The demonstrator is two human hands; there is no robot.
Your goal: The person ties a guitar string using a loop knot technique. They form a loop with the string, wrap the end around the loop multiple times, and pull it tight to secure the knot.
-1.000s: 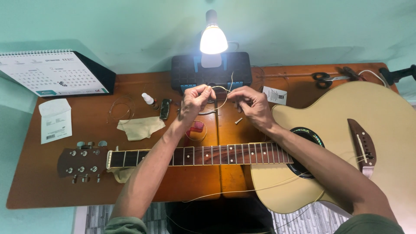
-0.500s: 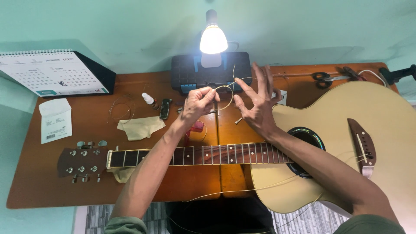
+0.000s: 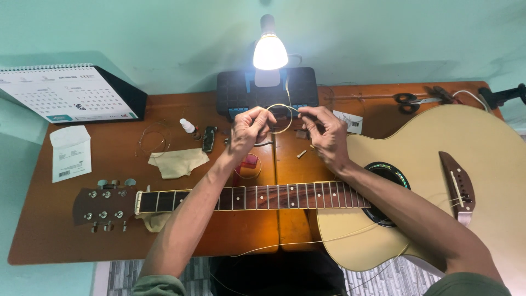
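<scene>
Pinching a thin, pale coiled guitar string (image 3: pixel 280 118) between them, both hands hover over the middle of the orange-brown wooden table (image 3: pixel 109 235), just above centre frame. The left hand (image 3: pixel 249 131) is curled nearly closed, thumb and fingertips gripping the left side of the loop; the right hand (image 3: pixel 326 134) is likewise mostly closed, its fingertips nipping the loop's right side. Below the hands, a pale yellow acoustic guitar (image 3: pixel 438 192) lies flat, its dark fretted neck running toward the lower left and its body filling the right of the frame. Directly behind the string sits a black rectangular case (image 3: pixel 235 90) under a glowing white lamp bulb (image 3: pixel 269 52). A crumpled beige cloth (image 3: pixel 178 161) lies left of the left hand, and a white desk calendar (image 3: pixel 66 93) stands at upper left.
</scene>
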